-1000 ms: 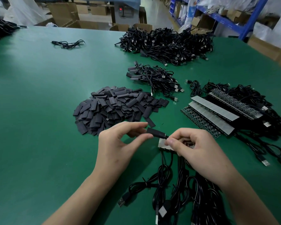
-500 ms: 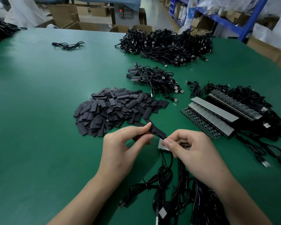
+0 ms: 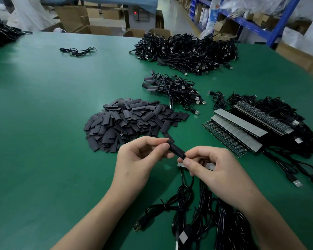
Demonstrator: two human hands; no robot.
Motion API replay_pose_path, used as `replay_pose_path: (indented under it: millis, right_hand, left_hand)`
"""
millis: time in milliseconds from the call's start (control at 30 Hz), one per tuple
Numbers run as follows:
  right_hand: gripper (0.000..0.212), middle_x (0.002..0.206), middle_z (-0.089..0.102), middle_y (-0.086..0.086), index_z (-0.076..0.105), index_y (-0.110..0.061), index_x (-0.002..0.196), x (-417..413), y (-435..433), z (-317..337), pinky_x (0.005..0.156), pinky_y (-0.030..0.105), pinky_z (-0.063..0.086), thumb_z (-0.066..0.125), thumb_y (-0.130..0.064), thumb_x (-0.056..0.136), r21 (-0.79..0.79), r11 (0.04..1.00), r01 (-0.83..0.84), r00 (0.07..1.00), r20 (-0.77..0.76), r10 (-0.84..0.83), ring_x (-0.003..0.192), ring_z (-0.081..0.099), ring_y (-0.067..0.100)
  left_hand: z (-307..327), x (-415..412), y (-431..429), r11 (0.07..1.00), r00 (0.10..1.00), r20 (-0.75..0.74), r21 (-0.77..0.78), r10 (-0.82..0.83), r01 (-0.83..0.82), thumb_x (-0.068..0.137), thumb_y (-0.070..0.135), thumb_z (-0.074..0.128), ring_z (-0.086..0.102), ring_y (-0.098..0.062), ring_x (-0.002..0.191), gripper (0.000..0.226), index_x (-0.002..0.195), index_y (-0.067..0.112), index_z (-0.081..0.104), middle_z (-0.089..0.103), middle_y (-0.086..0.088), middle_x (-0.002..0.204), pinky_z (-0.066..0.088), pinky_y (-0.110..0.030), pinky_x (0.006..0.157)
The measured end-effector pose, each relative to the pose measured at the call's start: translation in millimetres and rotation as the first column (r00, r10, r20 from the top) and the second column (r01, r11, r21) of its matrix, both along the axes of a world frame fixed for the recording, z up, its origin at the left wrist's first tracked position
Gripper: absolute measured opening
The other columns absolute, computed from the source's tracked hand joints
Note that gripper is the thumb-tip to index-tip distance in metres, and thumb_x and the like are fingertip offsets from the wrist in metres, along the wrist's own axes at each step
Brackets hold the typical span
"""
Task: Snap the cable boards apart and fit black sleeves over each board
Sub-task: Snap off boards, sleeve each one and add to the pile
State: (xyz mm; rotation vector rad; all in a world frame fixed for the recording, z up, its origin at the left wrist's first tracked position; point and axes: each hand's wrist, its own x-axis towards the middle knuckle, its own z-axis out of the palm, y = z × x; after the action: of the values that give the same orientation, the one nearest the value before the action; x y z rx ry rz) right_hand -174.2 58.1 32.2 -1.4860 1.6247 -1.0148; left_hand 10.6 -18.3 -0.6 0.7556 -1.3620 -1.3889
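Note:
My left hand (image 3: 143, 159) pinches one end of a black sleeve (image 3: 176, 150) between thumb and forefinger. My right hand (image 3: 211, 170) pinches the sleeve's other end, where a cable board goes in; the board itself is mostly hidden by the sleeve and my fingers. Pale board pieces (image 3: 209, 166) show under my right fingers, with black cables (image 3: 184, 195) trailing toward me. A heap of loose black sleeves (image 3: 132, 121) lies just beyond my hands. Strips of joined cable boards (image 3: 238, 129) lie at the right on their cables.
A small bunch of sleeved cables (image 3: 172, 87) lies behind the sleeve heap, and a large cable pile (image 3: 186, 51) sits farther back. One loose cable (image 3: 78, 51) lies at the far left of the green table (image 3: 43, 123). Cardboard boxes and blue shelving stand beyond the table.
The sleeve has tilted from nearly level to slanting down to the right. Both hands stayed close together and shifted only slightly.

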Motion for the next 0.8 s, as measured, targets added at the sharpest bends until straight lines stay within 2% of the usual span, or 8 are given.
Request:
replay_pose_path:
  millis: [100,267,333,400,467,600,700,800]
  right_hand:
    - [0.006,0.075,0.071,-0.003,0.079,-0.030,0.085,-2,0,0,0.082,0.045,0.057,0.074,-0.031,0.088,-0.022,0.999,0.035,0.999,-0.030,-0.036,0.077,0.068,0.020]
    - [0.014,0.070,0.069,-0.014,0.075,-0.034,0.079,1,0,0,0.069,0.024,0.051,0.073,-0.025,0.090,-0.075,0.995,0.064,0.992,-0.106,-0.072,0.072,0.064,0.007]
    - [0.014,0.069,0.067,-0.013,0.074,-0.035,0.079,3,1,-1,0.067,0.030,0.051,0.072,-0.029,0.092,-0.081,0.994,0.073,0.988,-0.131,-0.083,0.069,0.063,0.010]
    - [0.010,0.070,0.066,-0.011,0.073,-0.035,0.080,5,1,-2,0.069,0.043,0.052,0.070,-0.038,0.090,-0.072,0.994,0.082,0.986,-0.141,-0.091,0.069,0.062,0.022]
    - [0.012,0.071,0.067,-0.011,0.073,-0.036,0.084,6,2,-1,0.070,0.047,0.054,0.067,-0.046,0.087,-0.070,0.994,0.089,0.985,-0.142,-0.098,0.070,0.063,0.028]
    - [0.012,0.073,0.069,-0.012,0.073,-0.039,0.087,7,2,-1,0.074,0.052,0.057,0.067,-0.049,0.087,-0.068,0.993,0.094,0.985,-0.140,-0.103,0.070,0.065,0.027]
    - [0.014,0.074,0.070,-0.013,0.072,-0.039,0.088,8,2,-3,0.081,0.055,0.056,0.067,-0.052,0.087,-0.053,0.994,0.096,0.983,-0.150,-0.103,0.070,0.065,0.023]
    - [0.017,0.073,0.070,-0.012,0.072,-0.038,0.087,9,2,-3,0.080,0.055,0.056,0.065,-0.054,0.085,-0.050,0.993,0.110,0.983,-0.143,-0.116,0.069,0.066,0.023]
  left_hand:
    - [1,1,-1,1.000,1.000,-0.030,0.028,0.000,0.001,0.084,0.018,0.075,0.075,-0.015,0.074,0.012,0.094,0.013,0.080,0.078,-0.011,0.079,0.055,-0.018,0.071]
    - [-2,-1,0,0.999,0.999,-0.002,0.007,0.032,-0.032,0.084,0.018,0.076,0.078,-0.020,0.076,0.009,0.092,0.015,0.081,0.079,-0.009,0.082,0.056,-0.018,0.072]
    - [-3,0,1,0.998,0.998,0.043,-0.036,0.055,-0.054,0.085,0.022,0.076,0.078,-0.021,0.078,0.011,0.095,0.019,0.080,0.079,-0.006,0.083,0.058,-0.021,0.075]
    - [-4,1,2,0.994,0.993,0.090,-0.089,0.072,-0.064,0.087,0.026,0.076,0.078,-0.020,0.080,0.012,0.098,0.024,0.080,0.079,-0.003,0.084,0.060,-0.027,0.081]
    - [-4,0,3,0.987,0.987,0.130,-0.141,0.091,-0.072,0.087,0.028,0.076,0.078,-0.016,0.081,0.013,0.100,0.028,0.080,0.079,0.001,0.083,0.060,-0.028,0.084]
    - [-3,-1,4,0.957,0.963,0.211,-0.270,0.166,-0.106,0.089,0.028,0.075,0.076,-0.008,0.083,0.019,0.108,0.027,0.079,0.079,0.011,0.083,0.055,-0.018,0.085]
    - [-1,-1,5,0.930,0.944,0.246,-0.345,0.221,-0.128,0.089,0.029,0.075,0.076,-0.005,0.086,0.024,0.111,0.022,0.079,0.078,0.016,0.088,0.055,-0.016,0.084]
    - [2,-3,7,0.917,0.938,0.251,-0.377,0.237,-0.131,0.090,0.026,0.074,0.075,-0.005,0.086,0.023,0.111,0.020,0.080,0.078,0.016,0.089,0.055,-0.016,0.084]
